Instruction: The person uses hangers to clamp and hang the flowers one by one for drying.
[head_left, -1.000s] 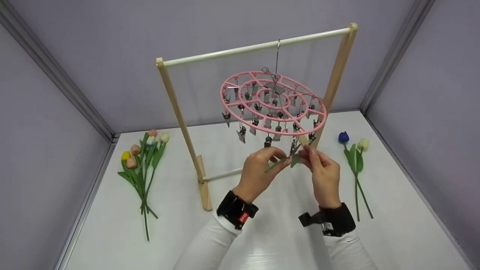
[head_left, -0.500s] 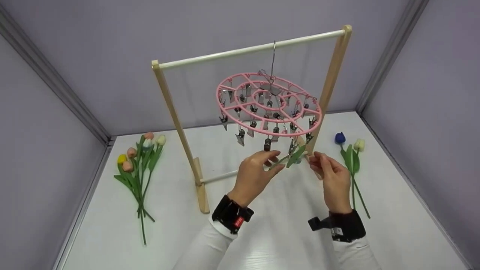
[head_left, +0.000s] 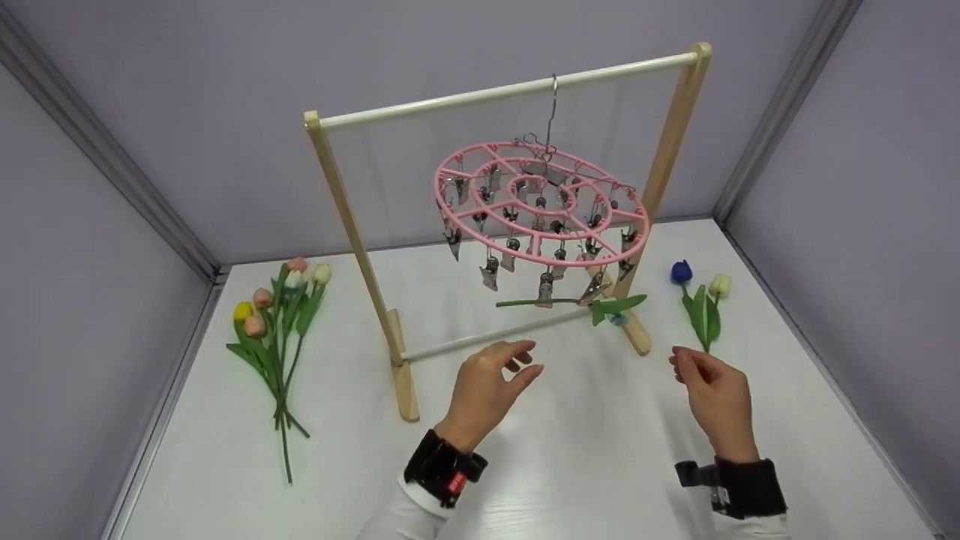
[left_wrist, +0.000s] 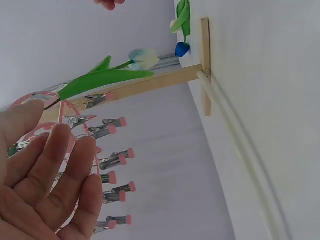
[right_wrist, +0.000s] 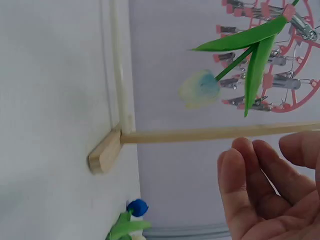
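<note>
Head view: a person's two bare hands over a white table (head_left: pixel 562 465), with a wooden rack bearing a pink clip hanger (head_left: pixel 535 244). The hanger, a set of concentric rings joined by spokes, is suspended by a metal hook (head_left: pixel 553 112) from the white crossbar (head_left: pixel 435 103); small metal clips hang from its rings. An artificial tulip (head_left: pixel 619 305) is held near its leaves by a clip (head_left: pixel 596 287) at the hanger's near edge; its stem lies nearly level toward the left, and its leaves point right, largely covering the blossom. Left hand (head_left: pixel 484 386): released, thumb and forefinger apart, below the stem and clear of it. Right hand (head_left: pixel 716 397): released, fingers loosely bent around nothing, near a blue tulip (head_left: pixel 681 271) and a cream tulip (head_left: pixel 720 285), whose lower stems it hides. At the left of the table, a bunch of tulips (head_left: pixel 279 360) with yellow, peach and whitish blossoms lies with stems crossing. Each wrist wears a black band. Right wrist view: the clipped tulip's blossom (right_wrist: pixel 201 89), pale with a blue tint, is well apart from the fingertips. Left wrist view: the thumb overlaps the end of the visible stem in the line of sight.
</note>
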